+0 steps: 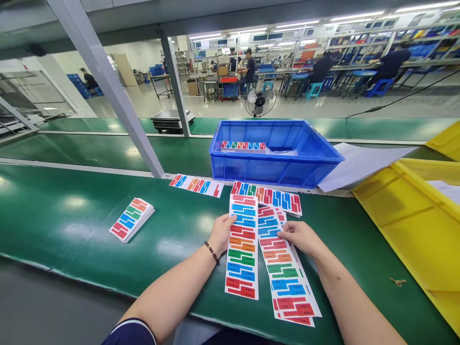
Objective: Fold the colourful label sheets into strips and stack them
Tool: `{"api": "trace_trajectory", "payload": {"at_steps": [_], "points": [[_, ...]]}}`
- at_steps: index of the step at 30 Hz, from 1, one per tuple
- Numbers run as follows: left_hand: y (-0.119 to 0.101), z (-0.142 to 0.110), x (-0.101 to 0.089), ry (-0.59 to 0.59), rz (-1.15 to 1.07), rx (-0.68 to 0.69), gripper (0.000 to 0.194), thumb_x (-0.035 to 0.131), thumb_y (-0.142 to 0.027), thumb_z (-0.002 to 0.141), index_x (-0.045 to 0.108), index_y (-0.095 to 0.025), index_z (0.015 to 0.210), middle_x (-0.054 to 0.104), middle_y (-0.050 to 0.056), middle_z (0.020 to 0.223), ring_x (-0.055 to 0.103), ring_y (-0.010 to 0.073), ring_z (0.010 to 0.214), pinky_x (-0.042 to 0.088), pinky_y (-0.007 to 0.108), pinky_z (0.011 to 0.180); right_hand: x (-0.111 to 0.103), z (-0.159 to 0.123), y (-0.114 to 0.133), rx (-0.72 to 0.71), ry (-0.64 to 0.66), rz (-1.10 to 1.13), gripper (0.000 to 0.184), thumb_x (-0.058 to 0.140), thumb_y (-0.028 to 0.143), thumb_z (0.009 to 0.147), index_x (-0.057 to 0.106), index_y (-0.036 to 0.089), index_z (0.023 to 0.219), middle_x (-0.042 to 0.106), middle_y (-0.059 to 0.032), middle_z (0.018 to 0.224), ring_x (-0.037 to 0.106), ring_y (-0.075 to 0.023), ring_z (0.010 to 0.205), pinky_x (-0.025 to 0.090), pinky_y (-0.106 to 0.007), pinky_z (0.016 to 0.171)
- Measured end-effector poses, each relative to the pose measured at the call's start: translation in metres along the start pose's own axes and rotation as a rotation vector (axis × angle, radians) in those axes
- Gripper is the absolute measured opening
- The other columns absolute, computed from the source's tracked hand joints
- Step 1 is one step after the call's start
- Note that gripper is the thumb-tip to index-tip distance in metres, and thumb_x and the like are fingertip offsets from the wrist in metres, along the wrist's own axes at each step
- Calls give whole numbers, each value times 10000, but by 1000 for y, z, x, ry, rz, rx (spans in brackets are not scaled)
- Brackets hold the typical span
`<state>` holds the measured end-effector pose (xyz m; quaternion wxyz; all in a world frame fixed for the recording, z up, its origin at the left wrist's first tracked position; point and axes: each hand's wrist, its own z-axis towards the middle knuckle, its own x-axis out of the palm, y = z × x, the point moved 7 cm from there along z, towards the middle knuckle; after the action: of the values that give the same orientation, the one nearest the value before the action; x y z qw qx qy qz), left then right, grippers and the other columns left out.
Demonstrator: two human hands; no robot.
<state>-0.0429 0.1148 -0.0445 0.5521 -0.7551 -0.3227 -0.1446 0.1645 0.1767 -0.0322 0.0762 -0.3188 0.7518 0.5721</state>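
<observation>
My left hand (223, 232) grips a long white sticker sheet (241, 258) by its left edge, thumb on top; red, blue, orange and green label shapes run down it. In my right hand (300, 236), thumb and fingers pinch the right edge of a few similar sheets (282, 270), fanned slightly apart. Just beyond both hands lies a stack of the same sheets (276, 196), placed crosswise. Left of that stack is a partly bare sheet (197, 185) with gaps between its labels. A smaller pile of short label cards (130, 218) rests farther left on the green surface.
A blue bin (266, 167) behind the sheets holds another stack of label sheets (243, 146). Yellow bins (406, 215) stand at the right, near a small tan tie (397, 281). A slanted metal post (118, 96) rises at left. A fan (260, 99) and several seated people are beyond.
</observation>
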Motion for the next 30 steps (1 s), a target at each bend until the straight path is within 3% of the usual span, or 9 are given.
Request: {"api": "trace_trajectory", "payload": {"at_steps": [6,17,25,30], "points": [[-6,-3,2,-8,4,13,331,782,-352,463,614,-114,620,648,46,543,650,237,677,488,371,711,-10,-1,0,-19,-30,26,235,647,332,546,497,190,433,543,24,417,503,-134,440,361,-263,479],[-10,-2,0,-15,-4,19,361,781,-346,460,640,-104,687,671,60,593,651,236,660,492,385,706,-13,-3,0,6,82,149,249,662,417,542,641,171,509,646,-22,512,597,-188,530,451,-293,514],[-11,-1,0,-8,1,18,332,775,-341,473,628,-109,660,673,61,596,651,231,629,496,395,709,-16,-4,-5,52,136,282,164,700,296,547,683,170,651,715,-51,664,668,-246,673,524,-357,667],[-8,1,-2,-13,-2,11,331,776,-334,477,627,-108,667,673,61,596,650,226,623,500,386,693,-19,-3,-11,81,119,202,177,668,234,569,648,185,738,703,-46,662,661,-236,642,517,-344,593]]}}
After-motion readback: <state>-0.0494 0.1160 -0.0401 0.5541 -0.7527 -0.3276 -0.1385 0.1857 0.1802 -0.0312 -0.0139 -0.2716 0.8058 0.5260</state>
